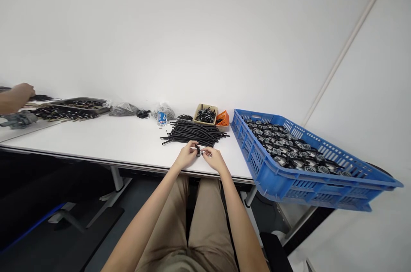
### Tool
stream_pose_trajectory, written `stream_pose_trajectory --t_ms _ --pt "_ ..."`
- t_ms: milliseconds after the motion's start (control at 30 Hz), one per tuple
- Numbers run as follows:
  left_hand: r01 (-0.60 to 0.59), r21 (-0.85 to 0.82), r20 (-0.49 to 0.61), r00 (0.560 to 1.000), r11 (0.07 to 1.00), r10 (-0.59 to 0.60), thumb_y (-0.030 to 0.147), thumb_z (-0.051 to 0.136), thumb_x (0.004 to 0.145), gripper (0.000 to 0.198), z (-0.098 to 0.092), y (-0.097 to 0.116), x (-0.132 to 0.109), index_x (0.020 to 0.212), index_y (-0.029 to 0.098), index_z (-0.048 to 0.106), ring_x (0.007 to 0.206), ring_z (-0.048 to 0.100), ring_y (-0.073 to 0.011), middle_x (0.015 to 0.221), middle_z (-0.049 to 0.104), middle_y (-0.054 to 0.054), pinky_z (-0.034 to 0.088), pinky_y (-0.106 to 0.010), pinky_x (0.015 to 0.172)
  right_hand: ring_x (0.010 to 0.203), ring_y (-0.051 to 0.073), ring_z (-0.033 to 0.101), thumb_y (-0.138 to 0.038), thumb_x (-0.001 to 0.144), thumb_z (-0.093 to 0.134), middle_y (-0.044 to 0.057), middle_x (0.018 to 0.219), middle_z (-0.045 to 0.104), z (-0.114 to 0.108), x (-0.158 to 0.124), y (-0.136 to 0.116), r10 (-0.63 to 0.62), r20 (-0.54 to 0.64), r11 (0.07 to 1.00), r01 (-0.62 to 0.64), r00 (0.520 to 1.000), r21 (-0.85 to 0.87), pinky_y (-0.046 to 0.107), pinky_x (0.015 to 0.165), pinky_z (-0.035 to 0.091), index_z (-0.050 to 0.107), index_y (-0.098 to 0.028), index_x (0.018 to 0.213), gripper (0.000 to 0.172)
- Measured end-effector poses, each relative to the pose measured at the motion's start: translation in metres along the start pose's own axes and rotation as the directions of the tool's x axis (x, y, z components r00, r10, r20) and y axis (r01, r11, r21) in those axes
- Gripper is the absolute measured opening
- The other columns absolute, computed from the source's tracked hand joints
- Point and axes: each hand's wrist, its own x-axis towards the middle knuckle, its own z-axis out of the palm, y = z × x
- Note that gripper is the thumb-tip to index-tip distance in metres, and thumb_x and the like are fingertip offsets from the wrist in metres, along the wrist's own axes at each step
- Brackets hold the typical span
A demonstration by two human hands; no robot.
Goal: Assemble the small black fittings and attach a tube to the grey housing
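Close to the table's front edge, my left hand [187, 155] is closed on a small black curved part [198, 149], pinched between thumb and fingers. My right hand [213, 158] is just to its right, thumb and fingertips pinched together at a tiny dark piece [202, 153] too small to name. The two hands nearly meet. Right behind them lies a pile of black rubber tubes [194, 132], stacked roughly side by side across the table.
A blue crate [272, 186] full of black and silver round parts stands at the right. Behind the tubes are a beige basket [196, 111] of black pieces, an orange basket [224, 117] and a plastic bottle [162, 117]. Another person's hand [24, 92] reaches in at far left, near a metal tray [104, 110].
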Motion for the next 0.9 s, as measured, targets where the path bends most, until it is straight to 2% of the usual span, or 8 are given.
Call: stream_pose_trajectory --t_ms 200,433,900 --pt "0.063 -0.048 0.013 0.998 0.997 -0.062 0.023 0.055 0.079 0.035 -0.0001 0.0015 0.0004 0.112 0.018 0.048 0.091 0.069 -0.0182 0.096 0.072 -0.008 0.053 -0.035 0.089 0.075 0.015 0.062 -0.011 0.080 0.056 0.002 0.083 0.071 -0.0004 -0.0001 -0.0002 -0.011 0.006 1.000 0.011 1.000 0.002 0.026 0.077 0.049 0.074 -0.020 0.095 0.026" --pt "0.087 -0.059 0.000 0.996 0.994 -0.087 0.036 0.060 0.077 0.033 -0.0002 0.0029 -0.0010 0.102 0.021 0.044 0.083 0.069 -0.0196 0.087 0.073 -0.006 0.050 -0.033 0.081 0.077 0.015 0.063 -0.011 0.081 0.057 0.002 0.086 0.073 0.0005 0.0001 0.0014 -0.028 0.004 1.000 0.028 1.000 -0.007 0.025 0.077 0.049 0.075 -0.020 0.093 0.024" --pt "0.091 -0.018 -0.021 0.996 0.996 -0.091 0.035 0.060 0.076 0.028 0.0003 0.0057 -0.0020 0.093 0.023 0.041 0.076 0.067 -0.0187 0.081 0.072 -0.003 0.048 -0.030 0.075 0.073 0.015 0.062 -0.012 0.080 0.054 0.000 0.080 0.070 0.0001 0.0005 0.0011 0.018 -0.018 1.000 -0.018 1.000 -0.005 0.025 0.073 0.047 0.072 -0.020 0.092 0.024"
